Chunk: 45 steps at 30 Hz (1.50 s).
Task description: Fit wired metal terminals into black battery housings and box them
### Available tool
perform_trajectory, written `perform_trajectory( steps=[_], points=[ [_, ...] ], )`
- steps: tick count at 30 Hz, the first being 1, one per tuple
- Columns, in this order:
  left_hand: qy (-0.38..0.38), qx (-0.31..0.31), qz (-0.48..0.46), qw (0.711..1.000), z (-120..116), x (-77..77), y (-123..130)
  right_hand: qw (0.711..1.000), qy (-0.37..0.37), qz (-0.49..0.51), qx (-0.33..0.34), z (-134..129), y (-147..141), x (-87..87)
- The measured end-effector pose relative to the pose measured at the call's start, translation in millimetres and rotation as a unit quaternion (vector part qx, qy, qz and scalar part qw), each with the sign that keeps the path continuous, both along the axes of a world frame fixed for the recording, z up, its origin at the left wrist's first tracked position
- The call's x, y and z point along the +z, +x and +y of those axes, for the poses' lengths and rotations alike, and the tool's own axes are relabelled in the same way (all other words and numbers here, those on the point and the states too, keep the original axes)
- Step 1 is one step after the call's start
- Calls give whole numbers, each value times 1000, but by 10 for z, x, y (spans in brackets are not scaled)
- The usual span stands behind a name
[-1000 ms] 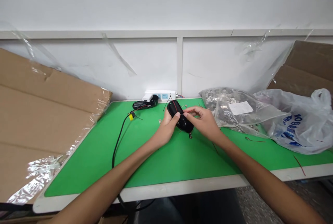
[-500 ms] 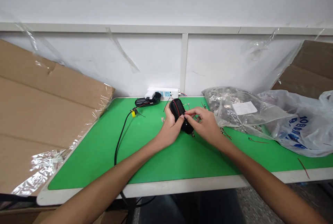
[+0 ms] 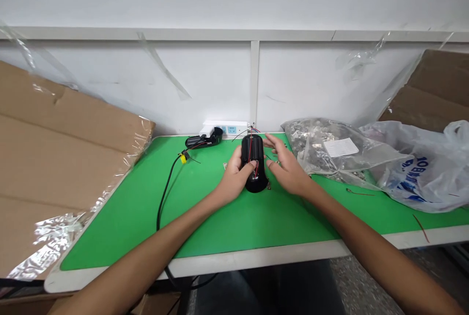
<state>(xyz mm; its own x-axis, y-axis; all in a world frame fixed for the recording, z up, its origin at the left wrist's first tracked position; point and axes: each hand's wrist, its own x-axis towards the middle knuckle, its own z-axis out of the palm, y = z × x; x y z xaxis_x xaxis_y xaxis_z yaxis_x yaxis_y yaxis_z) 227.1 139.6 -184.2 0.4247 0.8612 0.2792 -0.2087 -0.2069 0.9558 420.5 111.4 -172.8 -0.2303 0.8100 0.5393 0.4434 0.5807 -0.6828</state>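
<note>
A black plastic housing [image 3: 258, 146] with red and black wires is held over the green mat by my left hand [image 3: 235, 173], whose thumb lies across its front. My right hand [image 3: 287, 166] is just to the right of the housing, thumb and fingers apart, with nothing seen between them. Small metal terminals lie around and behind the hands, partly hidden. Another black housing [image 3: 196, 141] with wires lies at the back left, beside a white power strip [image 3: 240, 127].
A black cable [image 3: 163, 197] with a yellow tag [image 3: 183, 158] runs over the table's front edge. Clear bag of metal parts [image 3: 311, 144] and white plastic bag [image 3: 432, 173] sit at right. Cardboard [image 3: 66, 144] stands at left. Loose red wire [image 3: 421, 228] lies near the front right edge.
The housing has turned from tilted to nearly upright in my left hand. My right hand has let go of the red wire, and its fingers have spread. The camera view has shifted slightly.
</note>
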Motion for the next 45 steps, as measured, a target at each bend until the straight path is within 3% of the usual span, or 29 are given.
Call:
perform_trajectory(
  steps=[3, 7, 14, 35, 38, 40, 45],
  points=[
    [49, -5, 36, 998, -45, -1, -22, 999, -16, -33, 40, -23, -37, -45],
    [122, 4, 80, 989, -77, -6, -43, 998, 1, -59, 35, -65, -75, -41],
    [135, 13, 101, 986, -128, -18, -28, 994, 2, -105, -10, -84, -101, -78],
    [96, 25, 78, 992, -159, 64, 70, 996, -2, -83, -19, -61, -165, -187],
    [34, 23, 61, 997, -113, 53, 95, 995, -68, -70, -29, -27, -176, -172],
    [-59, 17, 24, 998, -82, 59, 104, 991, -121, -45, -33, 22, -159, -172],
    [-277, -65, -85, 955, -8, 100, 53, 985, -140, 91, -34, 156, 17, -119]
  ],
)
